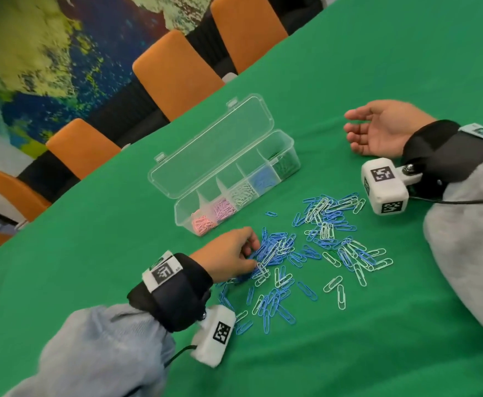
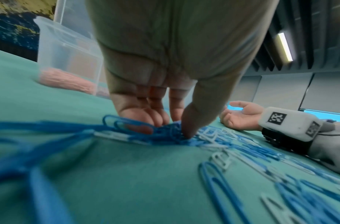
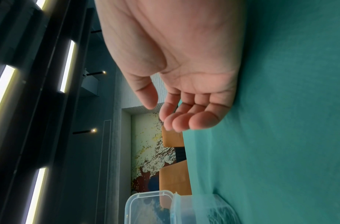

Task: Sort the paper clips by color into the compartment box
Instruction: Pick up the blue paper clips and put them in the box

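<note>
1. Left hand [image 1: 229, 253] is low over the near-left side of the clip pile, fingers [image 2: 144, 118] and thumb curled down into a dense bunch of blue clips [image 1: 272, 250], pinching at them. Wrist cam shows thumb tip and fingertips pressed into the bunch against the cloth; can't tell how many clips are actually caught.
2. Right hand [image 1: 377, 130] lies on its side on the bench, far right, well apart from the pile. Palm faces inward, fingers [image 3: 199, 119] loosely curved, thumb free, nothing in it.
3. Both wrists carry black cuffs w/ white camera blocks [image 1: 385, 189] showing black-and-white square markers; grey sleeves behind.
4. Loose pile [image 1: 329, 245] of blue and white/pale clips is spread on the bench betw. the two arms, just in front of the box. Thickest near left hand; a second cluster nearer the right wrist block; singles scattered toward the person.
5. Clear box [image 1: 234, 193] sits just beyond the pile, lid [image 1: 211, 144] open and tipped back on the far side. Five compartments in a row: orange-pink clips in the left end one, pink next, white in the middle, blue in the fourth, dark ones in the right end one (colour unclear).
6. Bench [image 1: 377, 53] is covered w/ green cloth.
7. Beyond the far edge: orange chairs [image 1: 177, 73] in a row, then a wall w/ a blue-yellow-green mottled mural.
</note>
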`<state>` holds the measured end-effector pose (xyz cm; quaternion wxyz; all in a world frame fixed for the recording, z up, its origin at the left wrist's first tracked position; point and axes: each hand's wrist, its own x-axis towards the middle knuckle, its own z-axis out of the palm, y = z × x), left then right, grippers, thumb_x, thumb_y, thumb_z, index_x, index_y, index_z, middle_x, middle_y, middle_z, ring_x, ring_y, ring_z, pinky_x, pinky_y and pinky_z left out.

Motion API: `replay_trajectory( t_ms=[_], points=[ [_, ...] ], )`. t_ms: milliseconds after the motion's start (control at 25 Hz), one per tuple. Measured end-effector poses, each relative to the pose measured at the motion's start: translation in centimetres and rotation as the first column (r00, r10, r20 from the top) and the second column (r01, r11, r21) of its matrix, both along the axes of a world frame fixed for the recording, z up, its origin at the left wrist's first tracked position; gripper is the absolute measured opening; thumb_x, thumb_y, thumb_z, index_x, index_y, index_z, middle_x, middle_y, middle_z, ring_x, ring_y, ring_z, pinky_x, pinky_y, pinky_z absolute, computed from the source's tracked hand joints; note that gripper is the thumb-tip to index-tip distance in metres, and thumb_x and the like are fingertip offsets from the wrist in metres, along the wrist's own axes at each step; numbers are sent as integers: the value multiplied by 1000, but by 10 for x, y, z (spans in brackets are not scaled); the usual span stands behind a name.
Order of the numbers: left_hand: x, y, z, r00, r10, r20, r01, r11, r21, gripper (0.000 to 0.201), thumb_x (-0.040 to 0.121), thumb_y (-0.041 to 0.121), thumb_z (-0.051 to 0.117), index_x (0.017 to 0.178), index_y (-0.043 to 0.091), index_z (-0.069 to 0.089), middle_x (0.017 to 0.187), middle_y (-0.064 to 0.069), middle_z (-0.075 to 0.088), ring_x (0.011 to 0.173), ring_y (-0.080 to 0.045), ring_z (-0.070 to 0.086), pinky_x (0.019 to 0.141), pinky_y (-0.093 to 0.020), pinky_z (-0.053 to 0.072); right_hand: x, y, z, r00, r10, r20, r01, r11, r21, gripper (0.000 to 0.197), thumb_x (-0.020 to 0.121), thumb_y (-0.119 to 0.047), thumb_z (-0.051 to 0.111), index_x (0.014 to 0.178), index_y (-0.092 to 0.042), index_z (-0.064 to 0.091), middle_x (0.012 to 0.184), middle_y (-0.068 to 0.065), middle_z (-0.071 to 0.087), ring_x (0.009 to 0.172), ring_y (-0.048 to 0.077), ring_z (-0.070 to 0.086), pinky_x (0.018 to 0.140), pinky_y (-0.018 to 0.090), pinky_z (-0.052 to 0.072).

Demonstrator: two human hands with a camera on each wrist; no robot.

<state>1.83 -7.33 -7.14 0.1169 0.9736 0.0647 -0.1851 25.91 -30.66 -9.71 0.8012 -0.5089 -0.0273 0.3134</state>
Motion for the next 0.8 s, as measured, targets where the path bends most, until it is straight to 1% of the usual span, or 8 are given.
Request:
replay_trajectory(
  t_ms=[160,240,320,440,520,600,640,800],
  points=[
    [-12,6,10,999,-48,-19,48,999,-26,31,81,30,71,101,29,47,99,4,50,82,-12,50,73,-19,42,0,0,-1,999,-26,-21,26,1000,6,19,93,-19,38,81,-19,52,65,-1,54,50,10,53,48,14,46],
    [-13,6,9,997,-75,-33,76,997,25,43,76,38,75,106,29,45,102,6,45,82,-5,47,72,-12,39,0,1,-1,999,-29,-27,30,1000,10,19,93,-18,39,81,-18,53,62,-1,55,46,10,54,47,14,46],
    [-11,0,6,996,-79,-31,80,996,30,42,77,35,75,105,26,45,98,6,45,77,-3,45,66,-7,36,-1,1,-1,999,-29,-23,29,1000,4,19,93,-18,39,81,-18,53,65,-1,54,48,10,53,47,15,45],
    [-3,-7,2,994,-105,-16,105,994,16,28,83,23,70,94,22,45,84,6,49,74,-13,46,65,-19,38,-1,1,-1,1000,-27,-14,27,1000,5,19,93,-18,38,81,-19,52,71,-1,52,55,11,50,49,21,44],
    [-1,-7,2,992,-125,-5,125,992,14,23,83,19,69,89,23,47,78,9,49,73,-13,47,63,-19,38,-2,1,-1,1000,-25,-14,25,1000,1,19,93,-18,38,82,-18,53,72,0,52,57,11,49,49,22,43],
    [-2,-4,1,999,-54,-7,54,995,-82,24,84,14,69,81,27,49,74,10,52,67,-10,51,61,-14,43,-2,1,0,1000,-24,-15,24,1000,-4,18,93,-18,38,82,-18,53,73,0,52,58,12,49,49,21,43],
    [-2,-1,1,1000,5,-20,-9,986,-167,25,84,10,68,79,28,50,71,9,54,61,-9,52,59,-16,47,-2,1,0,1000,-25,-17,25,1000,-4,18,93,-18,38,82,-18,53,73,0,52,58,12,49,49,19,44],
    [-1,7,1,978,195,-76,-208,868,-451,19,86,-1,62,81,15,53,66,3,54,49,-9,54,54,-21,52,-2,0,-1,999,-25,-23,25,1000,-2,18,93,-18,39,82,-18,53,72,0,52,57,12,49,47,17,44]
  ],
)
